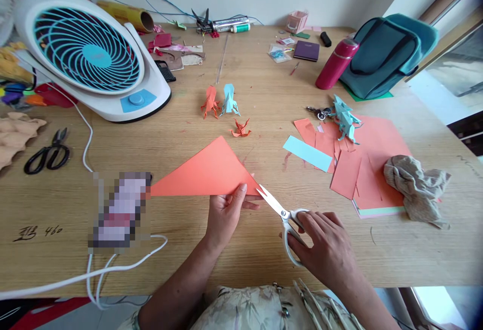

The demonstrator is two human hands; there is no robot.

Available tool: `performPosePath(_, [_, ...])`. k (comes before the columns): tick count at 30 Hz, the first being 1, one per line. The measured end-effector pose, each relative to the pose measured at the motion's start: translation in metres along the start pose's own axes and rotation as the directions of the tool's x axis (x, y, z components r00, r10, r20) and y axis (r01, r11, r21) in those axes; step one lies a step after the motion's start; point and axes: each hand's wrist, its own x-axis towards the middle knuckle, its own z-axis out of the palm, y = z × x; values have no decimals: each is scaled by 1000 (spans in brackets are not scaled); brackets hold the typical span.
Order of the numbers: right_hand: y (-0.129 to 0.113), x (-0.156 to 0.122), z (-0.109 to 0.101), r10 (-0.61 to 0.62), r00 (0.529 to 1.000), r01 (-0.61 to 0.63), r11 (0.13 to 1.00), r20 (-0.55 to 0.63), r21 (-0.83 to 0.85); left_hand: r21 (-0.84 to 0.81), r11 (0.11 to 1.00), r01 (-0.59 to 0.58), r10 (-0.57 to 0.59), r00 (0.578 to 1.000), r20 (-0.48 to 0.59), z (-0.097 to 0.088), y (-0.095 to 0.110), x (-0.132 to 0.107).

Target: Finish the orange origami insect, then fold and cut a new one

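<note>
An orange paper folded into a triangle (206,171) lies on the wooden table (241,249). My left hand (226,214) pinches its lower right edge, thumb on top. My right hand (326,247) grips white-handled scissors (281,214), fingers through the loops. The blades are slightly apart and their tips touch the right corner of the triangle, just beside my left thumb.
A white and teal fan (88,53) stands back left, its white cable (113,269) looping to the front edge. Black scissors (47,154) lie left. Small origami figures (221,101) sit mid-table. Orange paper sheets (362,164), a crumpled cloth (415,186), a red bottle (335,63) and a teal backpack (385,53) fill the right.
</note>
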Motion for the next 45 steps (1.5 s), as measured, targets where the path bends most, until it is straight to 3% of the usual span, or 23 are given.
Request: performPosePath(45, [0,-2,-3,-20,1000,19,999,19,46,-18,999,40,-40,999,-4,1,4,-1])
